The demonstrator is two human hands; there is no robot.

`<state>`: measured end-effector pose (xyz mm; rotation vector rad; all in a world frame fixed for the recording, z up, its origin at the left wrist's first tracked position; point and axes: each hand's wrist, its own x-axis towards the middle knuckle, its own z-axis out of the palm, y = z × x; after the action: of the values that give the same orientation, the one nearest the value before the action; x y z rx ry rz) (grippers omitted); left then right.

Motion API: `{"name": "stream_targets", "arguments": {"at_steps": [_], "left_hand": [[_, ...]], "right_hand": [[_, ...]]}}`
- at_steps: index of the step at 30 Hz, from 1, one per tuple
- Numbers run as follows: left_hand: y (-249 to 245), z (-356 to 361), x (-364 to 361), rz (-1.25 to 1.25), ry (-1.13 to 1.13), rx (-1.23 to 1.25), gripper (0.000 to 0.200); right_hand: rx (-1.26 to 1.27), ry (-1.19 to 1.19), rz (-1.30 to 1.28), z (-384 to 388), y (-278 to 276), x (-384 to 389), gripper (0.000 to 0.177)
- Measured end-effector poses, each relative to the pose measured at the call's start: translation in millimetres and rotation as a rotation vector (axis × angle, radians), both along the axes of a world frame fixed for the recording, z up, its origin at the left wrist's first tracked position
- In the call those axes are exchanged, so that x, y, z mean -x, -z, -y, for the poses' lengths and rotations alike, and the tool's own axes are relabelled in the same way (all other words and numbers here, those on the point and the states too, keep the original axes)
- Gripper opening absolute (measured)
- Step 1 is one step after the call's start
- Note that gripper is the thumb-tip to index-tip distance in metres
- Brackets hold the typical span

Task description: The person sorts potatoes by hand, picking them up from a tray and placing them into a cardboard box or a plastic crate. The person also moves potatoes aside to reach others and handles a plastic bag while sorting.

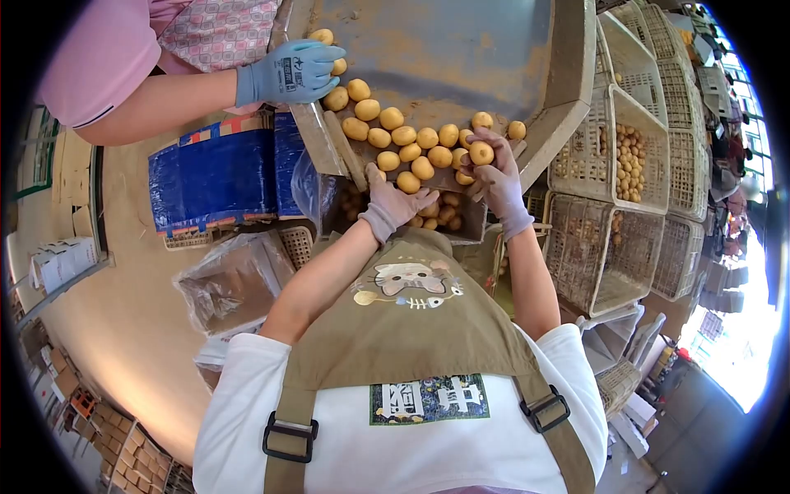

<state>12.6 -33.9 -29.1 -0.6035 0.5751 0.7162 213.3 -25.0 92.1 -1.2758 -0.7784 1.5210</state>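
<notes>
Several round yellow fruits point(411, 136) lie on a slanted metal chute point(461, 58) in front of me. My right hand point(499, 188), in a pale glove, grips one yellow fruit point(481, 153) at the chute's lower right edge. The gloved fingers of my left hand point(388, 204) are spread at the chute's lower lip, touching the nearest fruits and holding nothing. Under both hands, an open box point(473, 229) has more fruits in it. A co-worker's blue-gloved hand point(288, 72) rests on fruits at the chute's upper left.
Stacked plastic crates point(609, 239) stand at the right, one with fruits point(629, 160) inside. A blue wrapped crate point(214, 177) and a clear bag point(234, 280) lie at the left. The co-worker's pink sleeve point(99, 58) is at top left. My apron point(411, 329) fills the foreground.
</notes>
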Motion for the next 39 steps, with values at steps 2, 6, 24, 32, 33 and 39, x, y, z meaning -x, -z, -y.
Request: {"name": "stream_targets", "arguments": {"at_steps": [2, 6, 24, 32, 33, 39], "left_hand": [[2, 1, 1, 0.003, 0.005, -0.046, 0.103], [0, 2, 3, 0.026, -0.006, -0.07, 0.103], [21, 18, 12, -0.554, 0.217, -0.25, 0.043], [-10, 1, 13, -0.12, -0.023, -0.137, 0.086], [-6, 0, 12, -0.158, -0.005, -0.075, 0.085], [-7, 1, 12, -0.195, -0.019, -0.115, 0.075]], "right_hand": [[0.039, 0.049, -0.146, 4, -4, 8, 0.04], [0.045, 0.099, -0.123, 7, 1, 12, 0.03], [-0.369, -0.714, 1.755, -18, 52, 30, 0.048], [-0.604, -0.846, 1.487, -15, 65, 68, 0.048], [-0.683, -0.928, 1.372, -10, 63, 66, 0.045], [-0.21, -0.786, 1.553, 11, 63, 39, 0.051]]}}
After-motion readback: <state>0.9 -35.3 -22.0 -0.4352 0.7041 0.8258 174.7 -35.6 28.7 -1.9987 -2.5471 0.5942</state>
